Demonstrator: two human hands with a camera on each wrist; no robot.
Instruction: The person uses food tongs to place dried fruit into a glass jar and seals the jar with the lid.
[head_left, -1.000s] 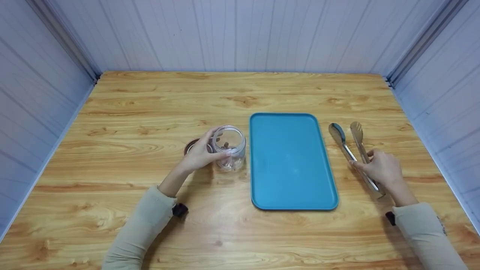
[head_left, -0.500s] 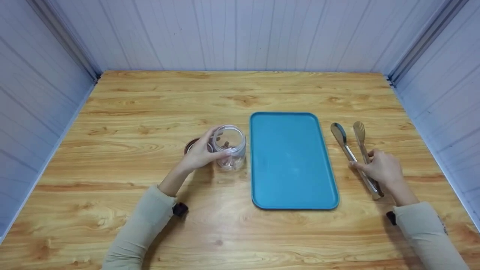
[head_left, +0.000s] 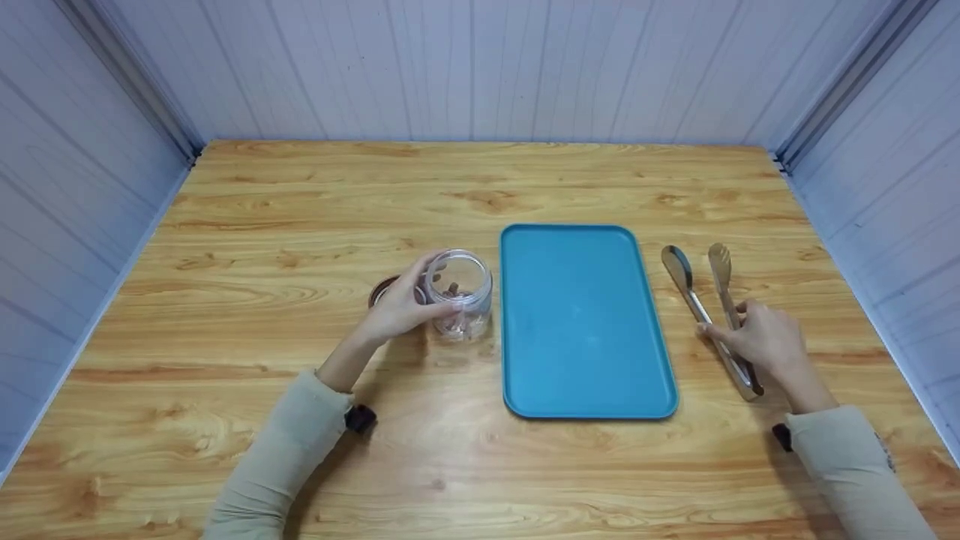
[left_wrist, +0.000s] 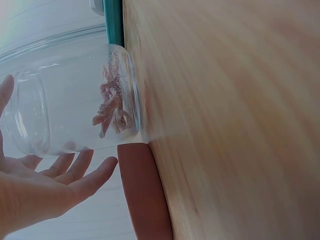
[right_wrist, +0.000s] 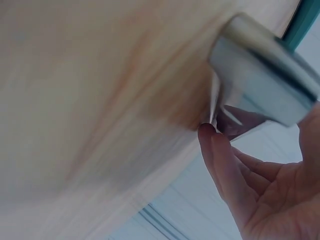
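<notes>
On the left of the tray, my left hand [head_left: 397,309] holds a clear open-topped jar [head_left: 471,321], thumb at the near side and fingers round the far side. Several small brownish-pink pieces [left_wrist: 112,105] lie at the bottom of the jar, which stands upright on the table. A reddish-brown lid [left_wrist: 145,195] lies beside the jar, partly covered by the left hand in the head view. On the tray's right, my right hand [head_left: 769,337] pinches metal serving tongs [head_left: 698,306] between thumb and fingers. The tongs' spoon and fork ends point away from me, spread apart.
A blue rectangular tray [head_left: 585,322] lies between the jar and the tongs, its left edge close to the jar. The wooden table [head_left: 315,202] is bordered by pale panelled walls [head_left: 510,75] at the back and both sides.
The tongs' spoon and fork ends have shifted slightly to the right, and their joined end slightly to the left, in my right hand. My left hand and the jar have stayed put.
</notes>
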